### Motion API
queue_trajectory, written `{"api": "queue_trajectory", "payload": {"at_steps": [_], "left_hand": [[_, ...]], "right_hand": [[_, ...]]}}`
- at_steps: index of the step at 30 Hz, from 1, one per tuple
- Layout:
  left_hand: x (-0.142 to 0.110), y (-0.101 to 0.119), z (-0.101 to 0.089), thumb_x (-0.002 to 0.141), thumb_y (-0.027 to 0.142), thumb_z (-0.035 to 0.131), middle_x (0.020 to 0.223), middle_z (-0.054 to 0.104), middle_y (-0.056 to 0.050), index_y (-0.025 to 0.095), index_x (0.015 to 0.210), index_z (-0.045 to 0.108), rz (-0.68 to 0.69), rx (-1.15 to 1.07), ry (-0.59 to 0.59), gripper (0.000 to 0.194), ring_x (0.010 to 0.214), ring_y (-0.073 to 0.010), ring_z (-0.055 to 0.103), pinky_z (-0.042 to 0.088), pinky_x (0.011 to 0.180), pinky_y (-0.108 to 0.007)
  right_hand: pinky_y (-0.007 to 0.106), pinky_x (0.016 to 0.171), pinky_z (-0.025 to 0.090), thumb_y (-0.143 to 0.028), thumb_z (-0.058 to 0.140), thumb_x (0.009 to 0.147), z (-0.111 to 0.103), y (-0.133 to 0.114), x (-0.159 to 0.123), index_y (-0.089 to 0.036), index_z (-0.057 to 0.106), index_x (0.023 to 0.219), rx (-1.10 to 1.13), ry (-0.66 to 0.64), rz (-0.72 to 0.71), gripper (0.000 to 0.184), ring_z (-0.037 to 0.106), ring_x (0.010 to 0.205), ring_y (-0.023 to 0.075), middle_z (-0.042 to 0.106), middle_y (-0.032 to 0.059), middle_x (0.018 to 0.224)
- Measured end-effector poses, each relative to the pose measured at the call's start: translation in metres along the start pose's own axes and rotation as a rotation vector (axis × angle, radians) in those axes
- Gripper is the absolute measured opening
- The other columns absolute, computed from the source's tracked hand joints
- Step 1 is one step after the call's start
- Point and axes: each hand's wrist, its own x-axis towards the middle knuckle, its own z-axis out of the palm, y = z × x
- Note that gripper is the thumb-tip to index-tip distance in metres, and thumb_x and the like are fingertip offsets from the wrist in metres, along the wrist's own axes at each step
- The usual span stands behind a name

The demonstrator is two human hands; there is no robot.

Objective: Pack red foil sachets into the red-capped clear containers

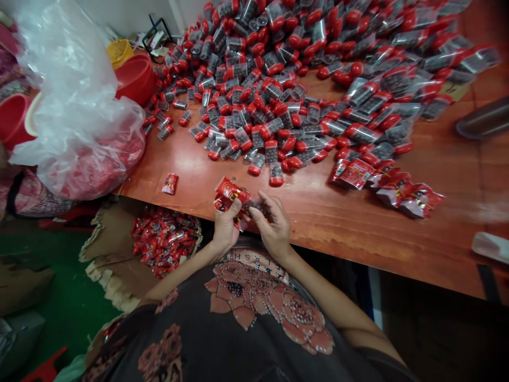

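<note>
My left hand is closed around several shiny red printed wrappers above the table's front edge. Close beside it, my right hand pinches a small clear container with dark contents, mostly covered by fingers and touching the wrappers. A big heap of clear containers with red caps and dark contents spreads across the table. One wrapped red piece lies alone to the left. On the right, a row of red printed wrappers rests flat.
Below the table's left edge, a carton holds many red wrapped pieces. A large clear plastic bag with red contents stands at the left, beside a red bowl. A dark tinted cylinder lies at the far right.
</note>
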Motion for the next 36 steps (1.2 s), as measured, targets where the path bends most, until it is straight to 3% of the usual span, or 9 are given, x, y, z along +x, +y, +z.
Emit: {"api": "queue_trajectory", "payload": {"at_steps": [3,5,11,16,18,21,27,33,36], "left_hand": [[-0.001,-0.004,0.001,0.062,0.040,0.088,0.067,0.068,0.001,0.016,0.076,0.065,-0.003,0.022,0.003,0.036,0.044,-0.0065,0.053,0.042,0.041,-0.019],[0.001,-0.003,0.000,0.062,0.040,0.088,0.069,0.069,0.001,0.016,0.076,0.065,-0.007,0.049,-0.008,0.036,0.043,-0.0066,0.053,0.042,0.040,-0.020],[0.003,0.007,-0.005,0.068,0.043,0.084,0.088,0.076,-0.006,0.018,0.090,0.069,-0.051,0.062,-0.080,0.036,0.067,-0.0156,0.068,0.038,0.039,-0.018],[0.002,0.018,-0.005,0.067,0.035,0.085,0.072,0.071,-0.002,0.018,0.076,0.071,-0.048,0.057,-0.009,0.024,0.054,-0.0106,0.060,0.038,0.038,-0.019],[0.004,0.022,-0.004,0.066,0.031,0.086,0.070,0.070,-0.001,0.017,0.075,0.072,-0.060,0.087,0.010,0.022,0.052,-0.0089,0.057,0.041,0.040,-0.020],[0.006,0.026,-0.005,0.065,0.029,0.086,0.074,0.072,-0.001,0.017,0.078,0.073,-0.048,0.114,0.011,0.022,0.051,-0.0085,0.057,0.044,0.042,-0.021],[0.003,0.021,-0.006,0.065,0.029,0.086,0.069,0.071,0.000,0.016,0.077,0.072,0.033,0.194,0.001,0.023,0.045,-0.0082,0.057,0.044,0.041,-0.021],[-0.004,0.014,-0.001,0.066,0.031,0.085,0.071,0.072,-0.001,0.016,0.076,0.072,0.040,0.169,0.029,0.022,0.046,-0.0072,0.058,0.049,0.044,-0.020],[-0.004,0.012,-0.001,0.066,0.032,0.086,0.075,0.074,-0.002,0.016,0.077,0.072,0.040,0.160,0.037,0.024,0.050,-0.0087,0.061,0.053,0.049,-0.022]], "right_hand": [[0.038,0.083,0.057,-0.022,0.062,0.091,0.002,0.000,0.000,-0.036,0.061,0.129,0.035,0.035,0.037,0.041,0.064,0.095,0.0168,0.060,0.0023,0.106],[0.038,0.082,0.058,-0.021,0.064,0.090,0.000,0.000,0.002,-0.035,0.064,0.125,-0.015,0.041,-0.013,0.037,0.064,0.094,0.0169,0.061,0.0023,0.104],[0.035,0.077,0.060,-0.007,0.067,0.084,-0.015,0.006,0.013,-0.038,0.059,0.131,-0.410,0.099,-0.523,0.057,0.064,0.091,0.0179,0.061,0.0027,0.101],[0.039,0.082,0.061,-0.006,0.067,0.083,-0.017,0.010,0.016,-0.042,0.058,0.131,-0.502,-0.013,-0.695,0.061,0.064,0.097,0.0204,0.062,0.0028,0.105],[0.041,0.086,0.061,-0.008,0.068,0.083,-0.016,0.008,0.015,-0.041,0.055,0.135,-0.470,-0.078,-0.670,0.063,0.064,0.104,0.0222,0.061,0.0043,0.115],[0.044,0.092,0.059,-0.013,0.067,0.086,-0.013,0.005,0.014,-0.039,0.049,0.141,-0.359,-0.104,-0.495,0.063,0.062,0.114,0.0245,0.058,0.0071,0.128],[0.043,0.092,0.059,-0.019,0.067,0.088,-0.004,0.004,0.005,-0.036,0.060,0.131,-0.107,-0.025,-0.095,0.048,0.066,0.105,0.0210,0.065,0.0038,0.118],[0.041,0.092,0.058,-0.023,0.068,0.086,0.007,0.006,-0.003,-0.032,0.064,0.125,-0.001,0.071,0.055,0.040,0.066,0.103,0.0191,0.066,0.0034,0.112],[0.041,0.091,0.058,-0.021,0.068,0.085,0.008,0.006,-0.003,-0.032,0.065,0.124,0.004,0.091,0.048,0.040,0.067,0.102,0.0189,0.066,0.0033,0.112]]}}
